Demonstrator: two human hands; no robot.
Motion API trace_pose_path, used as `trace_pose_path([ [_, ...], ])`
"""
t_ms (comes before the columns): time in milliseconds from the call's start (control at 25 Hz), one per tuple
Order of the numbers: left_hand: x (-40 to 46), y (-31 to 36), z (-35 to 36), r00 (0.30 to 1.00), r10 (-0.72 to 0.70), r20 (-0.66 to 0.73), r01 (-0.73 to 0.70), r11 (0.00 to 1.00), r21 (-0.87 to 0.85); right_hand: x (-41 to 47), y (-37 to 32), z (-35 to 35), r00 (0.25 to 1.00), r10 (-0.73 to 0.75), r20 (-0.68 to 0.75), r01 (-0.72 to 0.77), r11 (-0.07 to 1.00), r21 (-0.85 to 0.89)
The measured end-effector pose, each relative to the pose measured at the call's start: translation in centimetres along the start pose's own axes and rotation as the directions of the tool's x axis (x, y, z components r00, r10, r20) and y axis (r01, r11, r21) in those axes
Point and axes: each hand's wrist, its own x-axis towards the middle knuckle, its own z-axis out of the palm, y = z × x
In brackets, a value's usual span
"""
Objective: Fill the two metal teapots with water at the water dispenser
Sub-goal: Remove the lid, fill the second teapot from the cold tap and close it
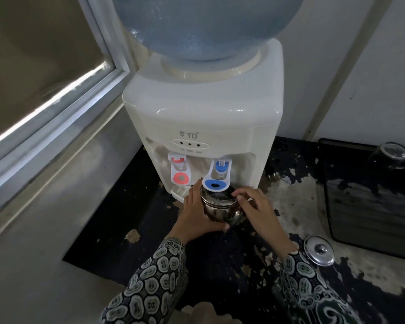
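Observation:
A lidless metal teapot stands under the blue tap of the white water dispenser. My left hand wraps around the pot's left side and base. My right hand grips the pot's right side, its fingertips on the rim. The pot's round metal lid lies on the counter to the right, knob up. A red tap hangs left of the blue one. Only one teapot is in view.
A large blue water bottle sits on top of the dispenser. A dark tray with an upturned glass on it lies at the right. The dark counter has peeling patches; a window frame runs along the left.

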Motion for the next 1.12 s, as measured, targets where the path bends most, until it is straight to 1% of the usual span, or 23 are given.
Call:
trace_pose_path([
  [240,0.0,-0.1,0.0,1.000,-0.009,0.006,0.009,1.000,-0.011,0.0,0.0,-0.1,1.000,0.008,0.009,-0.008,1.000,-0.018],
  [600,-0.1,-0.1,0.0,1.000,-0.006,-0.004,0.006,1.000,-0.020,0.1,0.4,-0.1,1.000,-0.024,0.016,0.025,1.000,-0.011],
  [680,-0.1,0.0,-0.1,1.000,-0.004,-0.002,0.004,1.000,-0.022,0.0,0.6,-0.1,0.999,-0.032,-0.013,0.032,0.999,0.015],
  [920,-0.1,0.1,-0.2,1.000,-0.012,0.007,0.012,1.000,-0.017,-1.0,1.0,0.4,0.983,-0.088,-0.160,0.102,0.992,0.078],
  [1040,-0.1,-0.1,-0.1,1.000,-0.007,0.004,0.007,1.000,-0.029,-1.4,1.2,0.6,0.978,-0.088,-0.189,0.111,0.987,0.113],
  [1120,-0.1,-0.2,-0.1,1.000,-0.008,0.004,0.008,1.000,-0.030,-1.4,1.2,0.6,0.977,-0.093,-0.193,0.115,0.988,0.104],
])
